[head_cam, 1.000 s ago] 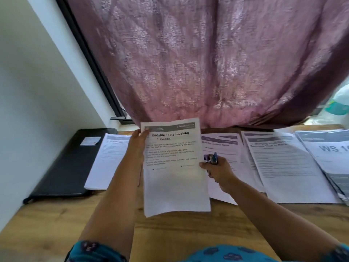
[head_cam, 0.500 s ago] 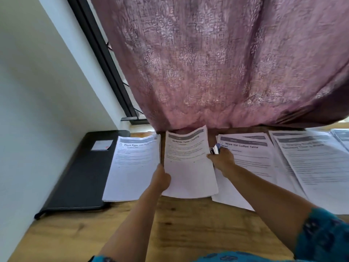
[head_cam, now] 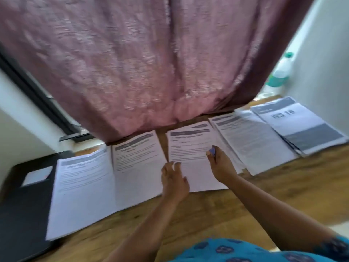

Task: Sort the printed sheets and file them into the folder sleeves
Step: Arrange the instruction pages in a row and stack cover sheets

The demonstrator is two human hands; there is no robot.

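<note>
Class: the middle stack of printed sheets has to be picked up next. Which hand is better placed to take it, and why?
Probably the left hand. Its fingers are free and spread at the near-left edge of the middle stack. The right hand rests on that stack but pinches a small blue object.

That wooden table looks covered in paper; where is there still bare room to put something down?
Bare wood runs along the near edge of the table, in front of the sheets and around the forearms. A thin strip shows between the two middle sheets. The back is crowded: paper piles side by side, the black folder far left.
</note>
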